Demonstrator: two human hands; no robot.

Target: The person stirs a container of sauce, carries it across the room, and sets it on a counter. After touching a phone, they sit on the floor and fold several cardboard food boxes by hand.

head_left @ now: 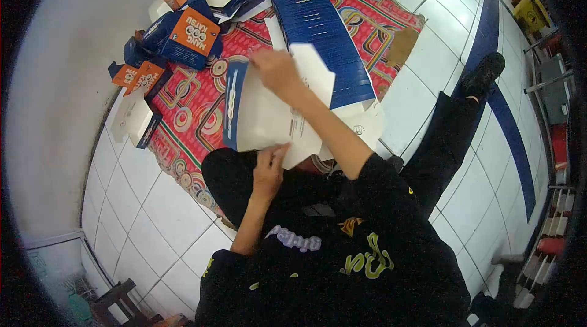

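Observation:
A partly folded carton (269,116), white inside with a blue printed side, lies tilted over my lap and the patterned mat. My left hand (268,174) pinches its near edge, by a white flap. At the far side, my right hand (278,73) reaches across the carton, its fingers closed at the upper corner and slightly blurred. Just beyond, a long row of flat blue cartons (324,33) is packed closely together. Another white flat sheet (361,125) lies under my right forearm.
Folded blue and orange boxes (192,36) are piled at the upper left, and an open one (137,119) is at the mat's left edge. The red mat (183,97) covers white floor tiles. Someone's or my own outstretched leg (434,143) is on the right.

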